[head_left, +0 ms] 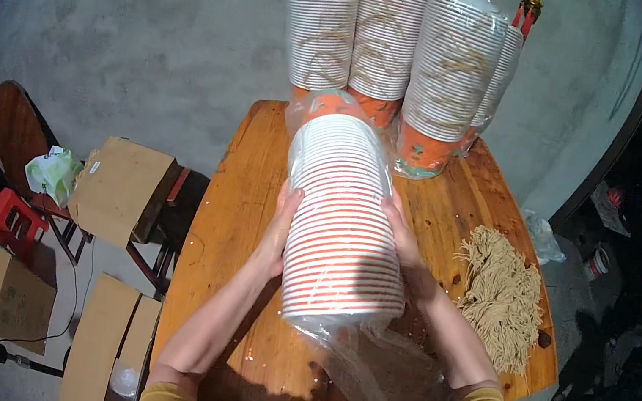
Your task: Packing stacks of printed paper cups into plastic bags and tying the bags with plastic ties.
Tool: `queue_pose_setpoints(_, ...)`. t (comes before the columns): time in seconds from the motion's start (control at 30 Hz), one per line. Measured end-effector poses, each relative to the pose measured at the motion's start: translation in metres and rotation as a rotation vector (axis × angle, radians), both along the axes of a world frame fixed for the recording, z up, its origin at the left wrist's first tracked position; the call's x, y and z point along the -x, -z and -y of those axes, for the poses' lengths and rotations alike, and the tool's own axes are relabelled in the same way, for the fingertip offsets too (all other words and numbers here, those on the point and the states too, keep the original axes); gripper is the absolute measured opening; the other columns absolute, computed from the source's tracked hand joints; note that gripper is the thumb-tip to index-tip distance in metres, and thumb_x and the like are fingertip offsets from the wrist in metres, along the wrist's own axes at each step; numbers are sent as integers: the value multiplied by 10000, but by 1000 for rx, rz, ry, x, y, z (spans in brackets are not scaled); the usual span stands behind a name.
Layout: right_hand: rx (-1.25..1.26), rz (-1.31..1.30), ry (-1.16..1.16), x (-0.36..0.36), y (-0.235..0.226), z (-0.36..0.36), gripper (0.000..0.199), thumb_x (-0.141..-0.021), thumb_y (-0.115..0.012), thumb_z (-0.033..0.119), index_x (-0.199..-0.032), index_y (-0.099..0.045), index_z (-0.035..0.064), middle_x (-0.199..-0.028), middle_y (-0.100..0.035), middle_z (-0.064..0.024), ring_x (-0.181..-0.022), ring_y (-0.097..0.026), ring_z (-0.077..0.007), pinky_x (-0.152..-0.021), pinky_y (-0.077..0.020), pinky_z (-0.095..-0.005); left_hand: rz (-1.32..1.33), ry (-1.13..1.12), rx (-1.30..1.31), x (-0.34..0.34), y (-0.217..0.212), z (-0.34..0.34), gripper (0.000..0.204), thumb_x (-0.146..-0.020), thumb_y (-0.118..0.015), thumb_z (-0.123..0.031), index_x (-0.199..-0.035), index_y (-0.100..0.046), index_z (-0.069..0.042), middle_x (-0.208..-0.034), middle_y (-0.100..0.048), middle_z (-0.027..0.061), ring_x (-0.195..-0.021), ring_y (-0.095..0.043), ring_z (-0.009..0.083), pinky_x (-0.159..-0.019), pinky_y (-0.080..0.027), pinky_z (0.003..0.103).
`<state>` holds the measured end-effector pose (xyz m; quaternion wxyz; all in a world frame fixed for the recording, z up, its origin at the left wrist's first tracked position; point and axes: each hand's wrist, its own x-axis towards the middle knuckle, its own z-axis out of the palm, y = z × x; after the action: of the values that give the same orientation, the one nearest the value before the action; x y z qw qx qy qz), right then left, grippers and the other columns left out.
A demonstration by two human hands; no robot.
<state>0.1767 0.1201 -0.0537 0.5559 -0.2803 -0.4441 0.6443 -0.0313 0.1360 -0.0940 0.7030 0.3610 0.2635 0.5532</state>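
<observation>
Between my two hands is a long stack of paper cups [347, 222], white-rimmed with orange showing at the far end, inside a clear plastic bag [391, 385]. The stack tilts, its far end pointing toward the wall. The bag's loose end trails toward me over the table edge. My left hand [281, 223] presses the stack's left side, and my right hand [401, 232] grips its right side. Most of the fingers are hidden beneath the stack. Several more bagged cup stacks [456, 70] stand upright at the far end of the wooden table [243, 178].
A heap of beige strings [499, 301] lies on the table's right side. Left of the table are cardboard boxes [117, 190], a red plastic stool [17, 220] and a green-white bag [53, 175]. A grey wall [151, 42] rises behind. A white bucket [598, 262] stands on the right.
</observation>
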Motion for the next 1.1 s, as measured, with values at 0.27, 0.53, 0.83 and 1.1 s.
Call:
queue_pose_setpoints(0.27,-435,270,122,2,-65,23,843,-884,-507,402,-1475,-5,71,-1506,-131,-168,-1377,-164,-268,-1119,-139,-347,-185,-197,-424,1,-102,36,853,-871,-529,-480,-1480,-20,-168,-1482,-179,192,-1323,-299,330,-1050,-344,444)
queue_pose_setpoints(0.53,-832,336,259,11,-152,-18,1140,-789,-595,618,-1436,78,-37,-1503,-41,-251,-1394,-134,-294,-1123,-149,-361,-214,-207,-834,14,-199,4,862,-868,-569,-468,-1484,-62,-140,-1468,-245,157,-1315,-329,272,-1052,-338,386)
queue_pose_setpoints(0.83,-952,302,380,13,-190,-16,1254,-661,-662,697,-1444,24,-2,-1428,-263,-260,-1326,-300,-343,-1108,-229,-392,-144,-227,-928,10,-241,-8,862,-807,-635,-532,-1420,-227,-83,-1323,-441,130,-1181,-478,225,-972,-426,353)
queue_pose_setpoints(1.1,-1046,269,388,9,-218,-8,1101,-697,-719,552,-1431,-78,38,-1274,-430,-176,-1159,-469,-261,-1004,-370,-356,-155,-318,-922,1,-264,-2,679,-884,-489,-563,-1324,-397,-54,-1260,-523,126,-1099,-565,220,-910,-499,366)
